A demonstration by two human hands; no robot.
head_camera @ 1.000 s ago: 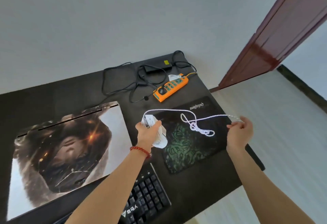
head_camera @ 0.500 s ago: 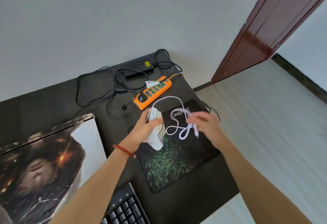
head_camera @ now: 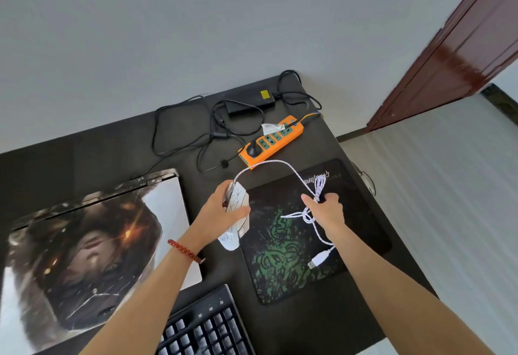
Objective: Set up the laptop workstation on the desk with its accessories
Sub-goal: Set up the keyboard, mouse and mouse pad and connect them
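Holding white mouse (head_camera: 236, 214) in left hand (head_camera: 221, 211), above mouse pad (head_camera: 297, 242) left edge. Right hand (head_camera: 326, 208) pinching bunched cable (head_camera: 318, 186); USB plug (head_camera: 318, 260) dangling beneath, closed laptop (head_camera: 84, 242) far left, nearer left hand.

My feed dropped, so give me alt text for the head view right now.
The left hand holds a white mouse at the edge of a black-and-green mouse pad, while the right hand grips its white cable, USB plug dangling. A closed laptop, keyboard and orange power strip share the dark desk.
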